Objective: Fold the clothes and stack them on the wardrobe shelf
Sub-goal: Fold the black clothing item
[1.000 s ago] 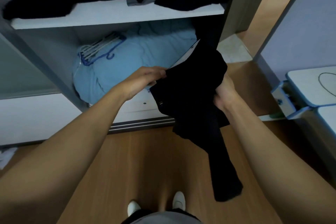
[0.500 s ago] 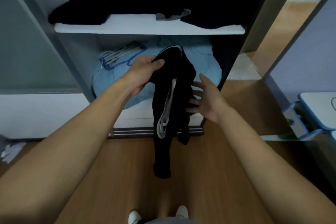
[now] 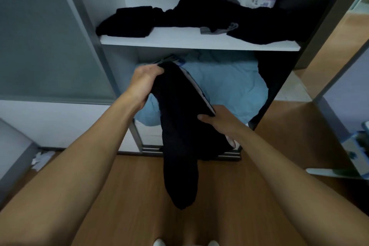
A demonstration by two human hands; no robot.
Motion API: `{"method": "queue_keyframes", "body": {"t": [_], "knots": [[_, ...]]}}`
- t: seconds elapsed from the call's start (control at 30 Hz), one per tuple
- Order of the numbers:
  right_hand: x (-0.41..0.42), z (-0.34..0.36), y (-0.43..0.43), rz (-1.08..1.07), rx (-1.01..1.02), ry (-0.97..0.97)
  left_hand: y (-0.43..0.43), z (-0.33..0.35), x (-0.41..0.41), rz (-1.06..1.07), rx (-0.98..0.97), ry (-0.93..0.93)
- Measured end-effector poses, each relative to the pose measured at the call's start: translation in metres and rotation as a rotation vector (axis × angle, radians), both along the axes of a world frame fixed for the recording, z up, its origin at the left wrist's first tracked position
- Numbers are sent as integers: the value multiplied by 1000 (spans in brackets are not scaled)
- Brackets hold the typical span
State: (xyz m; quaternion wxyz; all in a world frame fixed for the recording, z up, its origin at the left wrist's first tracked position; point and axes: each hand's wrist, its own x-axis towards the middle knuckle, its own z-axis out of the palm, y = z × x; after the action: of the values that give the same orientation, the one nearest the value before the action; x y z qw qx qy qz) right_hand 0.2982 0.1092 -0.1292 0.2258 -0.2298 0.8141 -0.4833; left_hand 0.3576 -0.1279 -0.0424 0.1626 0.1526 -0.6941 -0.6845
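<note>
1. The toes of white shoes [image 3: 158, 242] are seen at the bottom edge, on the wooden floor [image 3: 123, 195].
2. A black garment [image 3: 179, 136] is held in the air in front of the wardrobe. Its long axis runs from its top end, up and to the left, down toward the person, and its free end points at the floor.
3. The top end is gripped by the left hand [image 3: 145, 80], fingers curled over the cloth.
4. The right edge, along a pale stripe, is pinched by the right hand [image 3: 217, 120], thumb on top; its fingers are hidden under the cloth.
5. Behind the garment, the lower compartment is filled by blue bedding [image 3: 229, 88].
6. On the shelf [image 3: 179, 41] above, a folded black pile [image 3: 127, 22] lies at the left. The middle and right are covered by a loose heap of dark clothes [image 3: 249, 22], with a purple-lidded jar [image 3: 264, 0] behind it.
</note>
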Motion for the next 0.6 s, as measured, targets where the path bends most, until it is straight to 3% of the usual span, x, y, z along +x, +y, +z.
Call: {"method": "queue_keyframes", "body": {"t": [0.17, 0.27, 0.33, 0.47, 0.6], "knots": [[-24, 23, -9, -89, 2, 260, -49, -25, 18, 190, -358, -187], [-35, 49, -18, 48, 71, 332, -65, -46, 26, 238, -659, -373], [-37, 62, -26, 174, 164, 394, -68, -56, 28, 110, -730, -368], [-41, 73, -37, 253, 298, 461, -45, -50, 27, -502, -599, -346], [-43, 80, -35, 215, 389, 452, -10, -36, 7, -669, -664, -264]]}}
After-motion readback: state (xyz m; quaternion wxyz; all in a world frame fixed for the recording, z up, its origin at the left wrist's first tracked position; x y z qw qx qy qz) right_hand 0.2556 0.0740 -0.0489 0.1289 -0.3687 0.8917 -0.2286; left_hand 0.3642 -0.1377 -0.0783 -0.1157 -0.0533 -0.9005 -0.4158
